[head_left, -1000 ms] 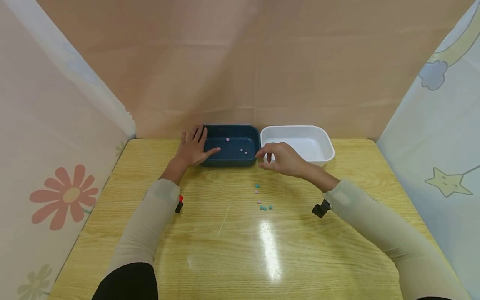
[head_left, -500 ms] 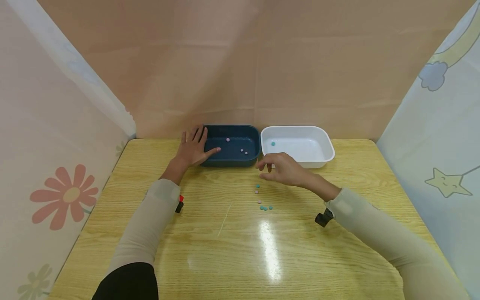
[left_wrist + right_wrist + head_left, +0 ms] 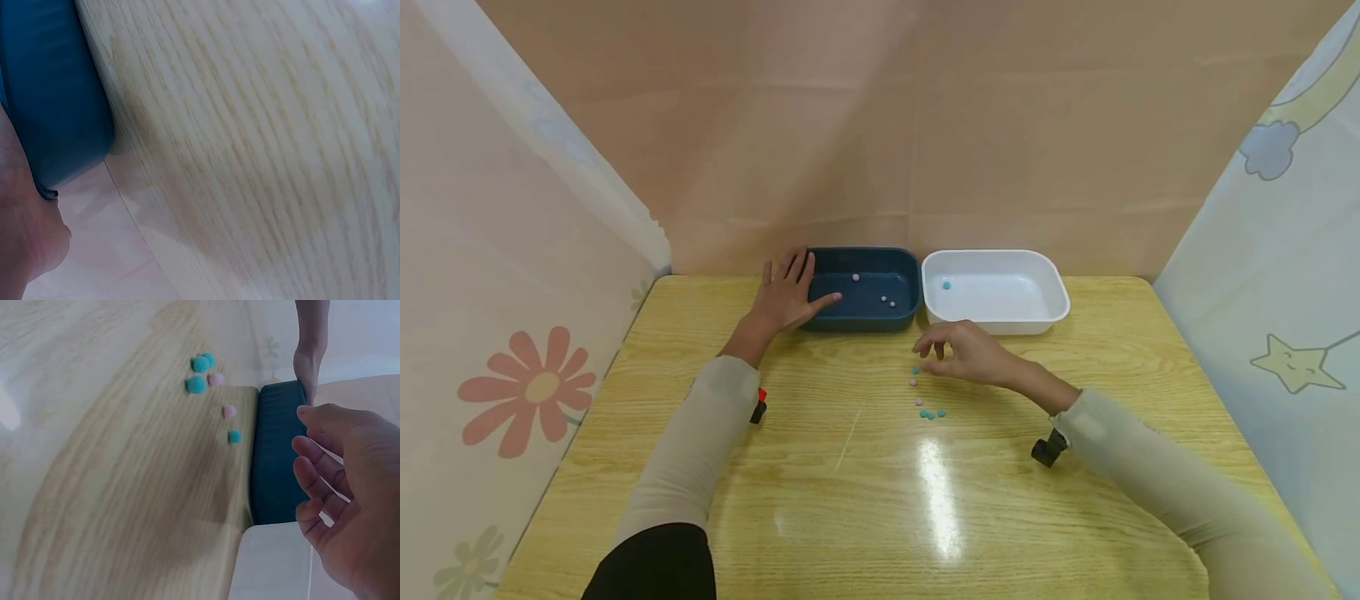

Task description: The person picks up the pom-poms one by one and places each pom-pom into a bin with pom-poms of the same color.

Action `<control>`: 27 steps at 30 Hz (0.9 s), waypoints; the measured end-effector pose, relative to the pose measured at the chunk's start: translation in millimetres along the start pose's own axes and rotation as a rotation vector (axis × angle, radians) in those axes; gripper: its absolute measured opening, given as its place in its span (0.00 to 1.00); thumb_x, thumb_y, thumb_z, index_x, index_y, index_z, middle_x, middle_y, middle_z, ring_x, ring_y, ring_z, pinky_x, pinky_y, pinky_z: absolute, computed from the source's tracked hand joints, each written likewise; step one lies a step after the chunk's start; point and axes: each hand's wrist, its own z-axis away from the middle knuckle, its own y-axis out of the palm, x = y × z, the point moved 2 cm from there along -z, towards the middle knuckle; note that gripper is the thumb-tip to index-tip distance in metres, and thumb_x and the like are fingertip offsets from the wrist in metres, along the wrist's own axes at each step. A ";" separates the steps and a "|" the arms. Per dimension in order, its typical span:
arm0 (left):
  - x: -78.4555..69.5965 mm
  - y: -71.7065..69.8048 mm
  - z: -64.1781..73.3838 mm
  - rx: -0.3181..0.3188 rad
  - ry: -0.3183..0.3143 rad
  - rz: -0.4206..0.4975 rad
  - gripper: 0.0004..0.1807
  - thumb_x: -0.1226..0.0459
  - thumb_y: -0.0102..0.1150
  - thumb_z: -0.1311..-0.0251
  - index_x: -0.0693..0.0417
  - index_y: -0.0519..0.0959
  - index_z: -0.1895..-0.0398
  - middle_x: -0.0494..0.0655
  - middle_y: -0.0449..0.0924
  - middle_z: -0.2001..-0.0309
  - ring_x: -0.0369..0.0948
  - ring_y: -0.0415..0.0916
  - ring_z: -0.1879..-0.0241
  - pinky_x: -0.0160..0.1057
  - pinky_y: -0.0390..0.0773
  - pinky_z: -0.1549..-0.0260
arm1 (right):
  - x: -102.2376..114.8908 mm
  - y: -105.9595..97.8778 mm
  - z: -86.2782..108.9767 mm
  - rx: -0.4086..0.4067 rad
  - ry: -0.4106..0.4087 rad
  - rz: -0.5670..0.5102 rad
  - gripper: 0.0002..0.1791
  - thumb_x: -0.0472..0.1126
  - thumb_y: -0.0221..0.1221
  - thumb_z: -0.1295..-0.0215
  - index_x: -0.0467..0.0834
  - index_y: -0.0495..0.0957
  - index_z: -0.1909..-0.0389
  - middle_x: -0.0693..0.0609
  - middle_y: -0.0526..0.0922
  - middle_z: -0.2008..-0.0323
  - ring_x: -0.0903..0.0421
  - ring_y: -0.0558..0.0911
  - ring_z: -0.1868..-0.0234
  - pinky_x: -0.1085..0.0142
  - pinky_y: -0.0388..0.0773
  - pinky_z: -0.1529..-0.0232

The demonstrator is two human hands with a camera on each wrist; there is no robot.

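Note:
My left hand (image 3: 784, 298) rests spread over the left end of a dark blue tray (image 3: 861, 325), its thumb over the inside. Small pink balls, like pom-poms, lie in that tray. Over the table in front of the white tray (image 3: 992, 327) is my right hand (image 3: 973, 354), fingers loosely bent. The right wrist view shows nothing between its thumb and fingers. Its fingertips are close to a teal ball (image 3: 234, 436), the nearest of a short row. Pink balls (image 3: 229, 411) and several other teal balls (image 3: 195, 384) lie further toward me. One teal ball (image 3: 947, 285) sits inside the white tray.
The two trays stand side by side at the back of the wooden table (image 3: 820, 500), before a brown backdrop (image 3: 880, 125). Patterned panels flank the table on both sides. A wrist camera (image 3: 1048, 448) hangs below the right sleeve.
My right hand has come down from the front of the white tray toward the row of balls, uncovering the teal ball in that tray. My left hand stays on the blue tray.

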 end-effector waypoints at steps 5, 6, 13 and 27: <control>0.8 0.7 -0.3 -0.007 0.005 -0.003 0.59 0.24 0.31 0.29 0.55 0.34 0.13 0.53 0.25 0.13 0.52 0.26 0.14 0.67 0.31 0.21 | -3.0 7.3 3.9 0.008 0.011 -0.030 0.12 0.34 0.74 0.38 0.38 0.89 0.54 0.50 0.90 0.62 0.55 0.84 0.68 0.53 0.83 0.65; 0.6 0.6 -0.3 -0.009 0.004 -0.004 0.58 0.24 0.32 0.28 0.54 0.33 0.13 0.53 0.25 0.13 0.52 0.26 0.14 0.67 0.31 0.21 | -3.3 8.9 4.6 0.009 0.012 -0.034 0.12 0.34 0.75 0.38 0.38 0.90 0.54 0.50 0.90 0.63 0.54 0.85 0.68 0.53 0.83 0.66; 0.6 2.0 -0.7 -0.002 -0.002 -0.012 0.58 0.25 0.33 0.27 0.54 0.32 0.13 0.53 0.25 0.13 0.51 0.25 0.14 0.66 0.31 0.20 | -10.2 23.0 12.2 0.032 0.016 -0.046 0.10 0.35 0.74 0.37 0.40 0.90 0.55 0.53 0.90 0.63 0.59 0.85 0.67 0.62 0.83 0.65; -0.7 0.7 0.3 -0.004 -0.001 -0.022 0.58 0.25 0.31 0.28 0.54 0.32 0.13 0.53 0.25 0.13 0.52 0.25 0.14 0.66 0.30 0.20 | -14.3 37.3 24.6 0.098 0.062 -0.158 0.09 0.35 0.74 0.35 0.41 0.90 0.55 0.54 0.89 0.61 0.64 0.84 0.64 0.68 0.85 0.61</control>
